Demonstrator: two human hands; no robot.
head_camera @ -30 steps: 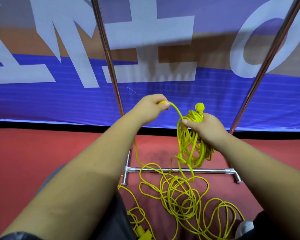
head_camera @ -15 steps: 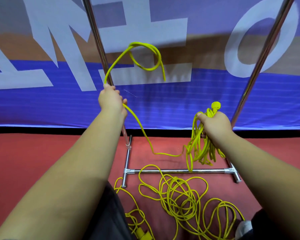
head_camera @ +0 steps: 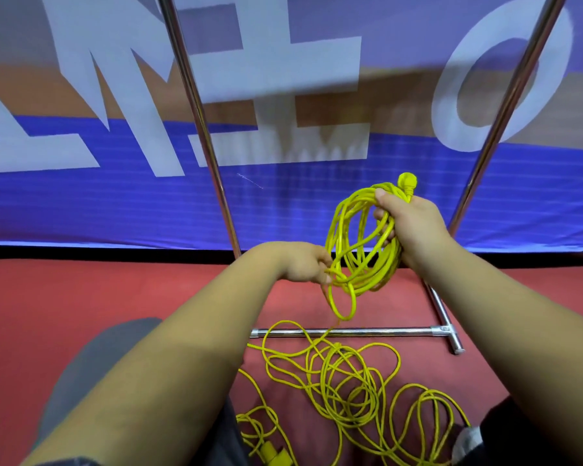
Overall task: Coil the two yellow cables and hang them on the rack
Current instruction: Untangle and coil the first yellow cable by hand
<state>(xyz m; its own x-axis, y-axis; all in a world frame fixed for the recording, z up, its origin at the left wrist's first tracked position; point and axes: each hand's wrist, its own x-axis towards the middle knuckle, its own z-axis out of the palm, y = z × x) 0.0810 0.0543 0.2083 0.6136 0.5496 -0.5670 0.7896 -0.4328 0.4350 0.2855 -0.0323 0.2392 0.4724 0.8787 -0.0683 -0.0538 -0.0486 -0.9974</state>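
Note:
My right hand [head_camera: 409, 225] grips a bundle of yellow cable loops [head_camera: 357, 250] held in the air, with a yellow plug [head_camera: 407, 183] sticking out above the fist. My left hand [head_camera: 303, 264] pinches the cable strand at the coil's lower left edge. From there the strand drops in a small loop to a loose yellow tangle [head_camera: 344, 381] on the red floor. Another yellow cable end with a plug block [head_camera: 273, 449] lies at the bottom. The metal rack shows two upright poles [head_camera: 199, 129] [head_camera: 505, 105] and a floor crossbar [head_camera: 384, 331].
A blue, purple and white banner [head_camera: 81, 203] hangs behind the rack. The red floor [head_camera: 81, 297] spreads left and right. My dark trouser legs and a shoe [head_camera: 468, 442] sit at the bottom by the tangle.
My left hand came down from beside the left pole and moved right to the coil, laying the raised strand onto the bundle. The right hand's coil has more loops.

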